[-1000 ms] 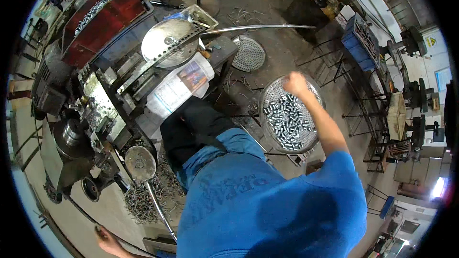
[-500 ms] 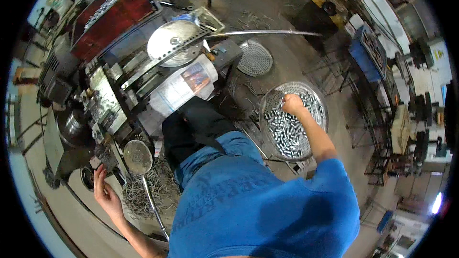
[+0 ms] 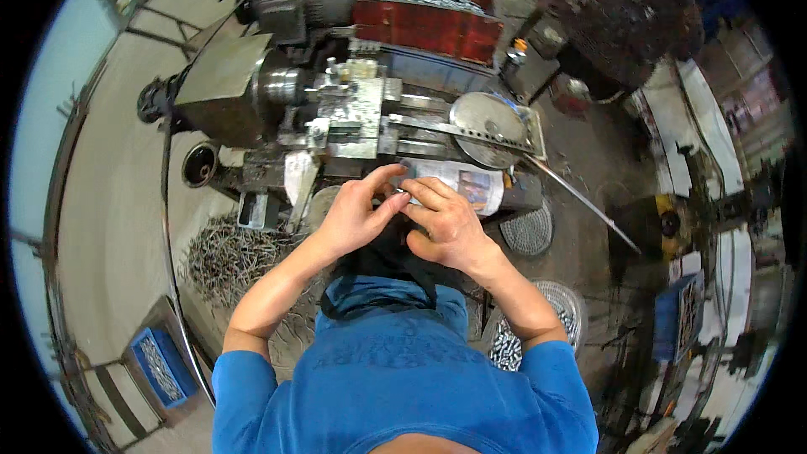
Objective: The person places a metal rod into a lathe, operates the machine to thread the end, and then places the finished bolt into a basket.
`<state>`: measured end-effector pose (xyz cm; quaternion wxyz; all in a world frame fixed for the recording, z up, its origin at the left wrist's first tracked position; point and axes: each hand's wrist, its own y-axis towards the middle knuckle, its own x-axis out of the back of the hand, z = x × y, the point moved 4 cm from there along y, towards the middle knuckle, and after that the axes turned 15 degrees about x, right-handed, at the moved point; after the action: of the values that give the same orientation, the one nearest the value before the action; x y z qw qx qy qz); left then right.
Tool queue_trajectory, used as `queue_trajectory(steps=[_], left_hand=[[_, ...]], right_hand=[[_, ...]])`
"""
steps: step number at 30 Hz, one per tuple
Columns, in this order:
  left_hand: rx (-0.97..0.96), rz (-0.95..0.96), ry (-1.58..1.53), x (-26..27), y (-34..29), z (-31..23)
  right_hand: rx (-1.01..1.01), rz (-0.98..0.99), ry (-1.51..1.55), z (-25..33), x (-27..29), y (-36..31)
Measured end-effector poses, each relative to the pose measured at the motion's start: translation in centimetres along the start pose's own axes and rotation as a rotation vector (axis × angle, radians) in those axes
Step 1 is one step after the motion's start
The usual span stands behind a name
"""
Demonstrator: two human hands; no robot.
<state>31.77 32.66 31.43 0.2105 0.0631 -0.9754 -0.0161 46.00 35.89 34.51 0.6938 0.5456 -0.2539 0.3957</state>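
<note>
My left hand (image 3: 356,217) and my right hand (image 3: 447,224) meet in front of my waist, fingertips together. Between them is a small silvery metal piece (image 3: 402,192), mostly covered by the fingers; thumb and fingers of both hands pinch at it. Beyond the fingertips lies a printed paper sheet (image 3: 445,178) on the front of a lathe (image 3: 357,118). Low on my right, partly behind my right forearm, stands a round perforated metal basket (image 3: 575,301) holding many short shiny cylindrical parts (image 3: 507,346).
A red bin (image 3: 429,32) of metal parts stands behind the lathe. A round metal disc (image 3: 490,122) and a long rod (image 3: 588,202) lie to its right. Metal shavings (image 3: 223,261) heap on the floor at left, near a blue crate (image 3: 158,366) of parts.
My right hand has left the basket of parts and come to the middle. My left hand has come in from the far left to meet it. The view has turned toward the lathe.
</note>
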Motion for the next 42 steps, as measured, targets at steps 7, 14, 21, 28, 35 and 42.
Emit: queue_trajectory(steps=[7,14,21,28,35,42], left_hand=[[0.225,0.156,-0.769,3.0,-1.0,2.4],[0.230,0.128,-0.879,4.4,-0.9,3.7],[0.163,0.083,-0.917,6.7,-0.7,3.9],[0.212,-0.153,-0.465,16.2,-3.8,6.1],[0.559,-0.801,0.742,29.2,-16.7,9.6],[0.815,-0.710,0.655,26.1,-26.2,17.9]], right_hand=[[0.003,-0.052,0.148,0.2,-2.1,3.5],[0.043,-0.093,0.161,-0.5,-3.4,5.7],[0.159,-0.086,0.120,-1.1,-4.1,8.8],[0.213,0.008,0.031,-6.1,-5.4,14.2],[0.118,0.575,-0.518,-16.5,-13.5,21.1],[0.033,0.522,-0.364,-17.5,-15.6,21.6]])
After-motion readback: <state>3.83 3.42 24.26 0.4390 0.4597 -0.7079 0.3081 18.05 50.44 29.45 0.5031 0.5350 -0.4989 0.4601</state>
